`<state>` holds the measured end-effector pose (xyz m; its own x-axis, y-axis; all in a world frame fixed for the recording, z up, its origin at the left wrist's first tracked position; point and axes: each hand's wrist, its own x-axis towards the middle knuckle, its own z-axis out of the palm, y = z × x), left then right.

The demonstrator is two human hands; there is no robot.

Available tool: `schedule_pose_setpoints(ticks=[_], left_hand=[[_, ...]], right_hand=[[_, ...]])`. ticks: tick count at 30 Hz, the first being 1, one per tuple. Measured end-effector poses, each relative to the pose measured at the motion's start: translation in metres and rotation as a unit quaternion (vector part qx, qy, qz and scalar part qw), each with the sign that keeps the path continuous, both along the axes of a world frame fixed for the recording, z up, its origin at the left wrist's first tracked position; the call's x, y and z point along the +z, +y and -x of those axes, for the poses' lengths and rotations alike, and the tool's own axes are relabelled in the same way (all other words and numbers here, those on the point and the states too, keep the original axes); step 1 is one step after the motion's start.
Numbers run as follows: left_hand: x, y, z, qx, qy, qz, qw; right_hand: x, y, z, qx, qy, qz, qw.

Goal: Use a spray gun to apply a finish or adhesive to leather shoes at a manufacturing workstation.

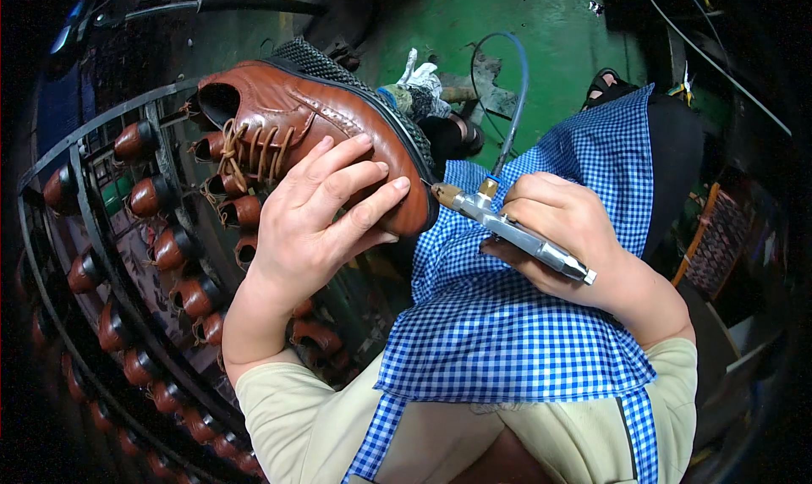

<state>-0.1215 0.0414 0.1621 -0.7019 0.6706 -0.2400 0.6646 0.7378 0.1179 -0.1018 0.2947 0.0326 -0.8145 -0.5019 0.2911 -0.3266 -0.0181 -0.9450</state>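
Steadying hand: left hand [313,200], fingers a little apart over the toe of the brown leather lace-up shoe [334,116]; whether it clamps, I cannot tell.
Shoe: at eleven o'clock, toe toward four, collar toward ten; likely light enough for one hand.
Upper: looks smooth, probably slick, pliant around the collar and easily scuffed.
Black sole [404,127]: faces one o'clock; likely stiff, so its edge and the heel should give the surest hold.
Spray gun [524,234]: at three o'clock, right hand [565,217] wrapped tightly around it; hard metal, probably weighty, best held by the body.
Hose [519,103]: springy-looking, arching toward one o'clock; may tug.
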Motion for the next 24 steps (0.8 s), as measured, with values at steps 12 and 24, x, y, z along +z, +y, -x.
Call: schedule_pose_setpoints(ticks=[12, 24], left_hand=[[-0.007, 0.017, 0.016, -0.003, 0.030, -0.006, 1.000], [-0.023, 0.039, 0.043, 0.082, 0.115, 0.016, 0.990]], right_hand=[[0.001, 0.013, -0.005, -0.040, 0.006, -0.004, 0.999], [-0.003, 0.007, 0.016, -0.159, 0.028, -0.018, 0.987]])
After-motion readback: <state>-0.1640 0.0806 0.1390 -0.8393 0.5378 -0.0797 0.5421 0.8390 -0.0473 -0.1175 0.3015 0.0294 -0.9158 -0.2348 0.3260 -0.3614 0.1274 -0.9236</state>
